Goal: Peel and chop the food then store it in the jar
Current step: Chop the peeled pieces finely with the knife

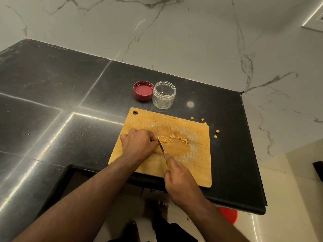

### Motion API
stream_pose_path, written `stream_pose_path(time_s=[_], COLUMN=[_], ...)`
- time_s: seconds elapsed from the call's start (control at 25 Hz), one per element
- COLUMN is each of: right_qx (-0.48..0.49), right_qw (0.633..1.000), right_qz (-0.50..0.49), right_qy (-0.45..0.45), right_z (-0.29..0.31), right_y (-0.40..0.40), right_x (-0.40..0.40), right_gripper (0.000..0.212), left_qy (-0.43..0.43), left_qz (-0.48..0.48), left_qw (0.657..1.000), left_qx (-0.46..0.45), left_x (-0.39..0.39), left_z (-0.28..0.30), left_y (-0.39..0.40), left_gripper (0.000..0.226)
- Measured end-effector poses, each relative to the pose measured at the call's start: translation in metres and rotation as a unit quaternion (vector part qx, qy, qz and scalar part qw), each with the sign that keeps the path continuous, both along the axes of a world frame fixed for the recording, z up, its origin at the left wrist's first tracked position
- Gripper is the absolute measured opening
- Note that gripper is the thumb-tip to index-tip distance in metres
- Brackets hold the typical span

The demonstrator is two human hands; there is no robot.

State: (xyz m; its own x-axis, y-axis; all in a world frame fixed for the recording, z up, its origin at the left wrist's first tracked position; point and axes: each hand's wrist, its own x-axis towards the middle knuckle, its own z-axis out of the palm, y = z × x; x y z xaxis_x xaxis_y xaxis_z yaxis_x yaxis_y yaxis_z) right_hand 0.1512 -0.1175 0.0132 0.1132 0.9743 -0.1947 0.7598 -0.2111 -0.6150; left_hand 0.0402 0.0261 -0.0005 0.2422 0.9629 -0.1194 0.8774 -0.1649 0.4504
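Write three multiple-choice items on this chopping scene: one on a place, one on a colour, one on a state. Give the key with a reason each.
1. Where does the lid lie?
A. on the counter, left of the jar
B. screwed onto the jar
C. on the cutting board

2. What colour is the lid?
A. blue
B. red
C. white

3. In what state is the jar?
A. sealed and full
B. tipped on its side
C. open, upright, with only a few bits inside

Key:
1 A: it rests inside-up on the black counter beside the jar.
2 B: it is dark red.
3 C: its mouth is uncovered, and most chopped pieces still lie on the cutting board, where the right hand holds the knife beside the left hand.
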Motion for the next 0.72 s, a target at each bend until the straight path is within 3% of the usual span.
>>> stream_pose_path(time_s=[0.36,0.6,0.72], right_qx=[0.013,0.011,0.016], right_qw=[0.996,0.999,0.997], right_qz=[-0.075,-0.002,-0.067], right_qy=[0.049,0.039,0.039], right_z=[0.003,-0.003,-0.009], right_y=[-0.033,-0.015,-0.021], right_x=[0.011,-0.002,0.008], right_gripper=[0.051,0.053,0.053], left_qy=[0.008,-0.087,-0.154], left_qz=[-0.040,0.004,0.006], left_qw=[0.999,0.996,0.988], left_qx=[0.001,0.001,-0.020], left_x=[-0.012,-0.035,-0.046], left_z=[0.007,0.006,0.001], left_y=[-0.002,0.013,0.013], left_gripper=[0.022,0.019,0.020])
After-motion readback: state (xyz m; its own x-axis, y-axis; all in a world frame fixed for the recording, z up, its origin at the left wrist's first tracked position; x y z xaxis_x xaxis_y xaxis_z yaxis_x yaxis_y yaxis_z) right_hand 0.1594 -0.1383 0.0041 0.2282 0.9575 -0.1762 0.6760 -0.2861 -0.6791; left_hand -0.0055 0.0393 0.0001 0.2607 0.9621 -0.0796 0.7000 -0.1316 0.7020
